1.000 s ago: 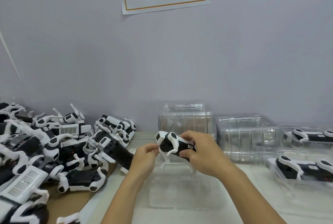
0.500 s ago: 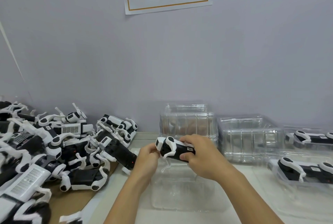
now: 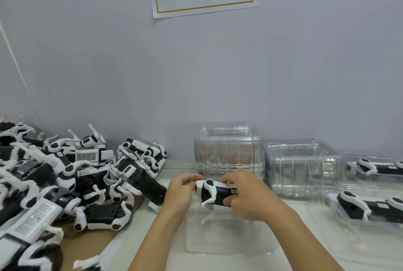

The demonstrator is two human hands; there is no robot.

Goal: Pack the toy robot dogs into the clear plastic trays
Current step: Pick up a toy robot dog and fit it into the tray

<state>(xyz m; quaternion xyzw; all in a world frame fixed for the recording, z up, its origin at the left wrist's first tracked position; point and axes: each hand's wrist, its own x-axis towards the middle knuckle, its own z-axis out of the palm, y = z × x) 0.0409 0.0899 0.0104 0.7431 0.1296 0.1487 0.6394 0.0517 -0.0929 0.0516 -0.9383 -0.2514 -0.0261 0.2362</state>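
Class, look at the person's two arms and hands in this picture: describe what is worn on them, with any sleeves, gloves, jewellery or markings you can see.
Both are bare. The left hand and right hand wear no gloves, and no rings show. Both forearms are uncovered down to the picture's lower edge: no sleeve, watch, bracelet or marking is visible.

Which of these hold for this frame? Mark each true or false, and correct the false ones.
1. Both hands hold one toy dog. True: the left hand is at its head end, the right hand around its body.
2. The held dog already lies in the clear tray. False: it is above the tray.
3. The pile of unpacked dogs lies on the right. False: on the left.
4. Packed dogs sit in trays on the right. True.
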